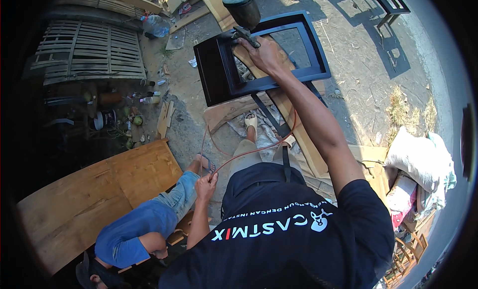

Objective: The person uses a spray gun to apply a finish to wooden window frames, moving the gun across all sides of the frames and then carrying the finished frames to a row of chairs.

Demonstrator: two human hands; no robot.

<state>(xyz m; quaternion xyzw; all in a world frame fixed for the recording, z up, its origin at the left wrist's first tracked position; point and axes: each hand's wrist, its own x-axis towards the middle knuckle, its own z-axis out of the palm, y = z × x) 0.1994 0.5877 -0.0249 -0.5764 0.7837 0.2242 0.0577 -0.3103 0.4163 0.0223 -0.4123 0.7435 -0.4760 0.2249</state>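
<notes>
My right hand (264, 54) is closed around the handle of a spray gun (246, 15) with a dark cup on top. The gun is held over a black-painted wooden piece of furniture (214, 72), which has one solid panel and a rectangular frame with an open middle. Dark legs run from it toward me. Lower down, my left hand (205, 186) grips a thin orange-red hose (249, 152), which loops in front of my legs toward the furniture. The gun's nozzle and trigger are hard to make out.
A person in a blue shirt (144, 229) is at my left, beside a large wooden board (114, 189). Planks (234, 112) lie around the furniture. Another black frame (391, 5) stands far right, and stuffed sacks (420, 159) are piled at the right. A slatted bamboo panel (89, 50) is far left.
</notes>
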